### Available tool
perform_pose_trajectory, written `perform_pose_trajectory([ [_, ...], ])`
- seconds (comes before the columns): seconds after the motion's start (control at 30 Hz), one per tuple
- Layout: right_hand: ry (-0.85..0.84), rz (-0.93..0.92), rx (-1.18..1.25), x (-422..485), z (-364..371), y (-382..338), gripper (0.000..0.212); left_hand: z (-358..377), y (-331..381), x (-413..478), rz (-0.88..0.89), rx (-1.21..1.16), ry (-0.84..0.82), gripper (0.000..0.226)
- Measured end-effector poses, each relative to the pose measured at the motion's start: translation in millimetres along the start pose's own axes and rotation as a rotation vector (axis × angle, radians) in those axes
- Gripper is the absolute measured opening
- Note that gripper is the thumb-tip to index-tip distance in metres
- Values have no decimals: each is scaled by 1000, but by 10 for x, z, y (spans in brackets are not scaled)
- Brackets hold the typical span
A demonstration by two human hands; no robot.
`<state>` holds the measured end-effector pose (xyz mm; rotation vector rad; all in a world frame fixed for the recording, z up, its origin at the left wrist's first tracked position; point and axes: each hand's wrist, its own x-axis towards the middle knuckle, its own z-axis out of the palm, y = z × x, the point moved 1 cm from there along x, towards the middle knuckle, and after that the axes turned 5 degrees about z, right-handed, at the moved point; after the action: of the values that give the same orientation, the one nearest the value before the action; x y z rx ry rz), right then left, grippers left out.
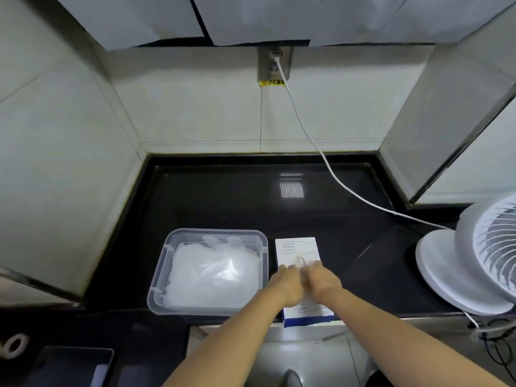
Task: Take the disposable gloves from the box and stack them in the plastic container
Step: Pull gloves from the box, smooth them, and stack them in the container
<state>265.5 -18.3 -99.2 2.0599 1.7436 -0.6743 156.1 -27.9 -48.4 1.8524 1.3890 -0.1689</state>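
Left hand [287, 286] & right hand [321, 283] sit close together on the box [297, 247] opening, grip on the clear glove [299, 260] I cannot tell; the box looks light and stands at the table [251, 208] front edge beside the plastic container [215, 232], so a strong pull may drag it off.

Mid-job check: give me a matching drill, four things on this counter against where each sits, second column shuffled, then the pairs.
1 clear plastic container
2 white-and-blue glove box
3 white round fan
4 white power cable

A plugged into the wall socket
B under the left hand and right hand
C right end of the black counter
D left of the box, gloves piled inside

Pairs: 1-D; 2-B; 3-C; 4-A
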Motion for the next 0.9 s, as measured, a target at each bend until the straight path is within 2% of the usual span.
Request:
perform_pose_trajectory([
  [0.13,63,36,38,48,7,5,29,149,-54,89,-119,-66,-4,46],
  [0.33,167,-29,30,69,32,-35,22,220,-84,147,-138,-160,28,46],
  [0.63,132,-58,79,110,-1,18,18,232,-112,208,-145,-161,73,42],
  [0.73,172,-138,223,144,-31,72,11,232,-134,236,-129,-163,70,35],
  [0.9,205,-263,539,185,-72,168,15,218,-161,289,-115,-160,60,29],
])
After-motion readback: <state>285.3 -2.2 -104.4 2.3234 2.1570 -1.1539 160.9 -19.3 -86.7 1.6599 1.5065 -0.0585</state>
